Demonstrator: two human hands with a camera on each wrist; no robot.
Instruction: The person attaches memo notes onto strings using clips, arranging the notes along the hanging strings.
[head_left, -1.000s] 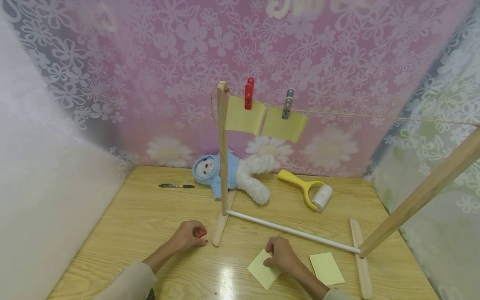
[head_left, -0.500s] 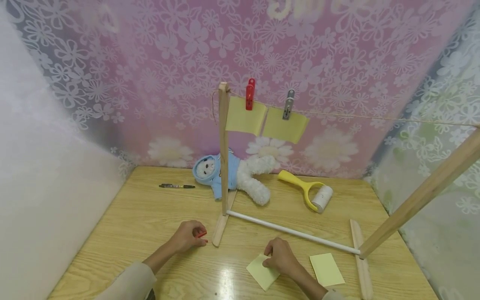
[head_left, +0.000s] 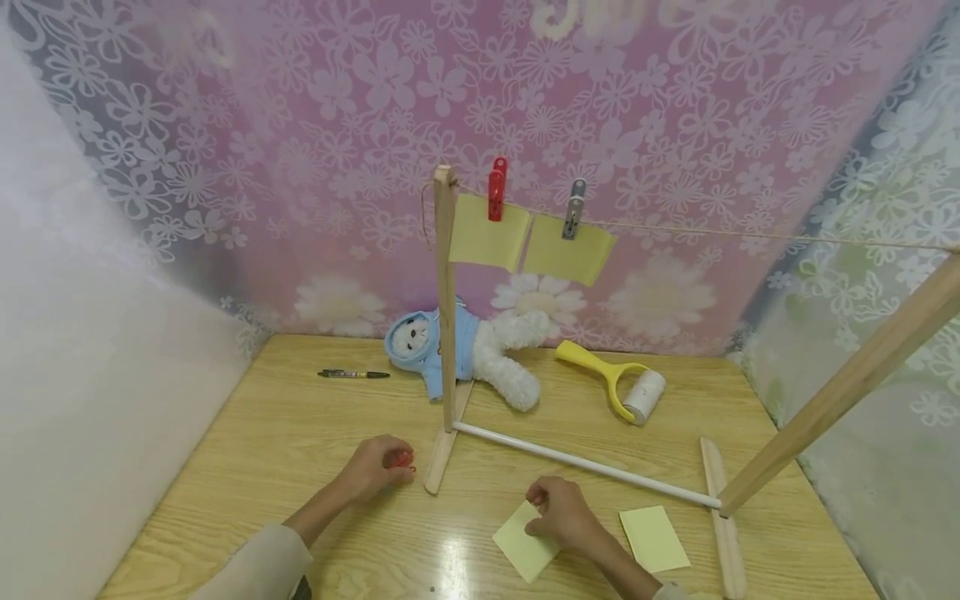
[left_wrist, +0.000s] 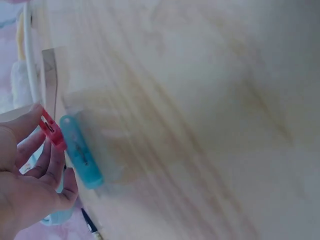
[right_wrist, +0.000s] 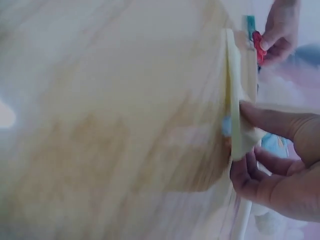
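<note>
My left hand (head_left: pixel 375 471) pinches a red clothespin (left_wrist: pixel 52 131) between thumb and fingers, low over the table on the left. Beside it in the left wrist view is a teal clothespin (left_wrist: pixel 81 152), which the hand hides in the head view. My right hand (head_left: pixel 562 512) pinches a yellow sticky note (head_left: pixel 523 543) by its upper edge; seen from the right wrist, the note (right_wrist: pixel 235 95) is edge-on. Another yellow note (head_left: pixel 652 538) lies to its right. Two more notes hang on a string, one under a red clothespin (head_left: pixel 497 190), one under a grey clothespin (head_left: pixel 573 210).
A wooden post (head_left: pixel 446 300) and a leaning right post (head_left: pixel 840 392) carry the string (head_left: pixel 720 232). A white rod (head_left: pixel 585 463) joins their feet. Behind lie a pen (head_left: pixel 352 374), a plush toy (head_left: pixel 457 342) in a blue hoodie and a yellow-handled roller (head_left: pixel 611 375).
The red clothespin has turned within my left hand's fingers, and that hand has shifted slightly. My right hand stays on the note, almost still.
</note>
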